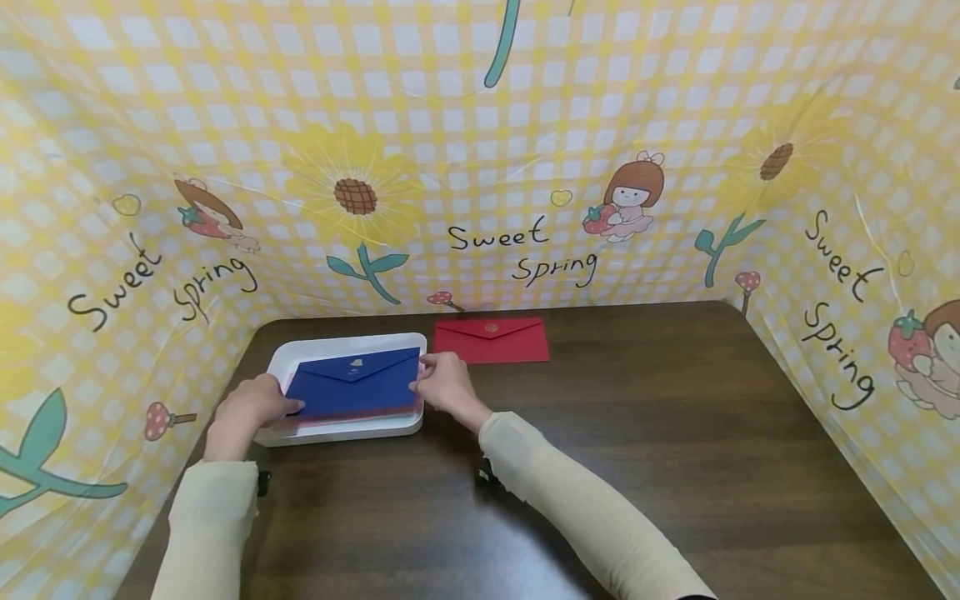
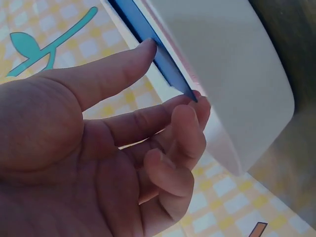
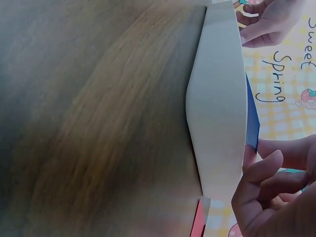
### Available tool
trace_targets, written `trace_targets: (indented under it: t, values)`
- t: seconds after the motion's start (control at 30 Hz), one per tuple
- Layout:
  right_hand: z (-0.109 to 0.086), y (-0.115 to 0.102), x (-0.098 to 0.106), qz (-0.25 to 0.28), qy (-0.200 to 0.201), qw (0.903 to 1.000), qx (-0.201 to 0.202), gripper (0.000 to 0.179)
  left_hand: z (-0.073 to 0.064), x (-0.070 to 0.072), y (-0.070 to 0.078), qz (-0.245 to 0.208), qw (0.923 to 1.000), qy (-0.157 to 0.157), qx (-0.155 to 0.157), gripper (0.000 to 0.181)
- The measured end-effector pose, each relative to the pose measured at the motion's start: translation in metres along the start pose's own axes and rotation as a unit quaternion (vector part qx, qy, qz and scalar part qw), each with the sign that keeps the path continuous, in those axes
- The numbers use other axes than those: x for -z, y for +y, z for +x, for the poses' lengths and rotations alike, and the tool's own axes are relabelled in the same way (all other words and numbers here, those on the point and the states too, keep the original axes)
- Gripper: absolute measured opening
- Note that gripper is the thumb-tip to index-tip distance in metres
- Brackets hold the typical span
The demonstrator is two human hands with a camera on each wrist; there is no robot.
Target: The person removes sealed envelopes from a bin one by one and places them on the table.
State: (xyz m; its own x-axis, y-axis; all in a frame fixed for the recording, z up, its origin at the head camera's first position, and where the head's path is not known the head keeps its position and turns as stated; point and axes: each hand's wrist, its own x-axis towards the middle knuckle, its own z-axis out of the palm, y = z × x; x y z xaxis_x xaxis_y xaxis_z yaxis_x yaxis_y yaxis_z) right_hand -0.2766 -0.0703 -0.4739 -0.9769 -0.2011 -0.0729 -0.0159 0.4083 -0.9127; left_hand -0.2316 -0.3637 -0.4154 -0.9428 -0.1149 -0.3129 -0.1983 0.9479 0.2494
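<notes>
A navy blue envelope (image 1: 356,387) with a pointed flap lies over a white tray (image 1: 345,434) at the table's left. Below its near edge shows a strip of something pinkish (image 1: 352,418), mostly hidden. My left hand (image 1: 251,408) pinches the envelope's left end; the left wrist view has the thumb on the blue edge (image 2: 173,74) and fingertips at the corner. At the opposite end, my right hand (image 1: 450,385) pinches the right edge between thumb and fingers. In the right wrist view the tray's white side wall (image 3: 217,103) hides most of the envelope.
A red envelope (image 1: 491,342) with a gold seal lies just right of the tray, near the back edge. The brown wooden table (image 1: 615,433) extends to the right. Yellow checked cloth (image 1: 480,167) with printed flowers hangs behind and along both sides.
</notes>
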Motion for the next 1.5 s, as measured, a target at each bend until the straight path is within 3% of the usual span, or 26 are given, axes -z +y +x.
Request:
trace_targets:
  t: [0.27,0.6,1.5]
  values:
    - [0.003,0.005,0.006,0.011,0.0,0.9998,-0.016,0.039,-0.004,0.002,0.001,-0.002,0.9996,0.02,-0.02,0.041]
    - [0.004,0.012,0.016,0.03,0.002,0.9986,-0.043,0.019,-0.005,-0.003,0.006,-0.018,0.9993,0.013,-0.03,0.036]
    - [0.005,0.023,0.029,0.074,-0.042,0.9913,-0.1,0.016,-0.003,-0.01,0.013,-0.027,0.9989,-0.003,-0.038,0.028]
